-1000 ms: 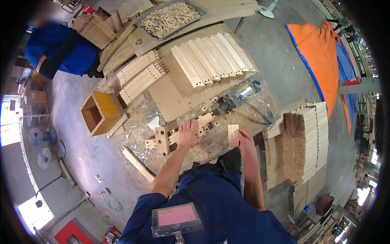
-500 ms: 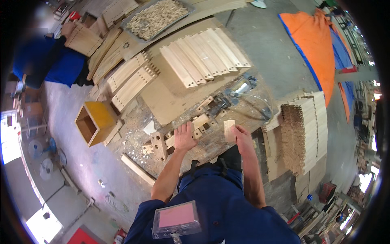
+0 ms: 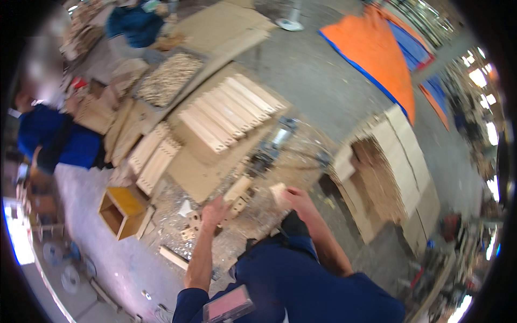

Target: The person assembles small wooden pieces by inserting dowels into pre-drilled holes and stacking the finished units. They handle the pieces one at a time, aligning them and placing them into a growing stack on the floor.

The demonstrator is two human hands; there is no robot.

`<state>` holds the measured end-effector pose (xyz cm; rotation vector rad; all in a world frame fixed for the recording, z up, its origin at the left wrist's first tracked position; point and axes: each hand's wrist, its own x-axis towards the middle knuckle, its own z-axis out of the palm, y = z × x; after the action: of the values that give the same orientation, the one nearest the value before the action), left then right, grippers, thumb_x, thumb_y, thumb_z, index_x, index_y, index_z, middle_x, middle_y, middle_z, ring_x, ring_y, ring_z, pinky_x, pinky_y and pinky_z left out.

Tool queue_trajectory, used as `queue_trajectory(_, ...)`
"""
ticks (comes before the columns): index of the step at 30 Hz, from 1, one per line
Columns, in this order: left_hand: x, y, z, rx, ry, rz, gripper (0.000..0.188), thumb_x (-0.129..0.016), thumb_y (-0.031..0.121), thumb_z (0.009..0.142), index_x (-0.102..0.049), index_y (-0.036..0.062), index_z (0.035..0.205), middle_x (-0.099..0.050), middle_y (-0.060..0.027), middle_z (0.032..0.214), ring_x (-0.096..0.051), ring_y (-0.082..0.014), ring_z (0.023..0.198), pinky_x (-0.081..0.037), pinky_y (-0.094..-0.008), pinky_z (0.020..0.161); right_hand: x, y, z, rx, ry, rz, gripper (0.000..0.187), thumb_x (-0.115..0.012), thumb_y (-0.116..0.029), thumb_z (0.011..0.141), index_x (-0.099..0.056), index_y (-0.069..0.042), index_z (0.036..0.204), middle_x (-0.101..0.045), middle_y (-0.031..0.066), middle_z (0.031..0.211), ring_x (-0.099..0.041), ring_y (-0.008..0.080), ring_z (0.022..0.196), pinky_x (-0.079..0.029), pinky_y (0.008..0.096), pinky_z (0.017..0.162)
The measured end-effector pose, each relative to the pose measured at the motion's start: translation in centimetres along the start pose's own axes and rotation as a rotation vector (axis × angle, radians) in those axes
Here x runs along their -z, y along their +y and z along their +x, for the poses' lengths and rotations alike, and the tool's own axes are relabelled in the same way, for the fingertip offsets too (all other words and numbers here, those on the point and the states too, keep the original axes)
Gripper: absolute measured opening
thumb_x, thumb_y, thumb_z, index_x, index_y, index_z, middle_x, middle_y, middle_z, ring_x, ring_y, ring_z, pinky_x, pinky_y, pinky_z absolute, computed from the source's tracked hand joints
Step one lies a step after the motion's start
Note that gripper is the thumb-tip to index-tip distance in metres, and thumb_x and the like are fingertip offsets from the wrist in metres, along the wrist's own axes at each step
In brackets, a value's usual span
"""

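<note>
My right hand [image 3: 301,202] is closed on a small pale wooden block [image 3: 279,195], held above the near side of the workbench [image 3: 258,207]. On the left, my left hand [image 3: 215,211] rests at the near end of a wooden jig [image 3: 238,189] made of blocks with holes. Motion blur hides how its fingers lie. Left of that hand stands a drilled wooden block [image 3: 191,222]. Just beyond the jig lies a dark and silver power tool [image 3: 272,148] with a hose or cord.
Pale boards with end holes [image 3: 231,113] lie in a row on the far bench. Beyond is a tray of dowels [image 3: 169,78]. A yellow-sided wooden box [image 3: 124,212] stands left, near a person in blue [image 3: 59,137]. A tall board stack [image 3: 396,167] is at right.
The view has swung, so the bench appears shifted left and the right-hand board stack shows more fully. My left hand has slid toward the jig's near end; my right hand still holds the block.
</note>
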<state>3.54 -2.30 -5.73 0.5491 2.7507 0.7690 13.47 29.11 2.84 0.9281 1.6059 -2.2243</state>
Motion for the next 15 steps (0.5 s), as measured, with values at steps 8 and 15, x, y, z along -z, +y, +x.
queue_trajectory(8, 5.0, 4.8, 15.4, 0.344, 0.629, -0.514, 0.042, -0.056, 0.017, 0.091, -0.055, 0.0012, 0.13, -0.061, -0.0196, 0.086, -0.059, -0.0335, 0.074, -0.048, -0.0431, 0.071, 2.1, -0.8, 2.7, -0.061, 0.03, 0.094, 0.016, -0.062, -0.019, 0.096, -0.068, -0.005, 0.101, -0.063, -0.0042, 0.078, -0.055, 0.004, 0.062, -0.038, 0.0211, 0.052)
queue_trajectory(15, 4.1, 0.0, 26.5, 0.823, 0.857, -0.432, 0.033, -0.053, 0.008, 0.086, -0.061, -0.0008, 0.117, -0.062, -0.0254, 0.085, -0.061, -0.0411, 0.086, -0.049, -0.0472, 0.075, 4.3, -2.2, 5.5, -0.061, 0.078, 0.163, 0.014, -0.062, -0.016, 0.096, -0.067, -0.005, 0.101, -0.068, -0.001, 0.085, -0.063, 0.007, 0.071, -0.046, 0.0214, 0.058)
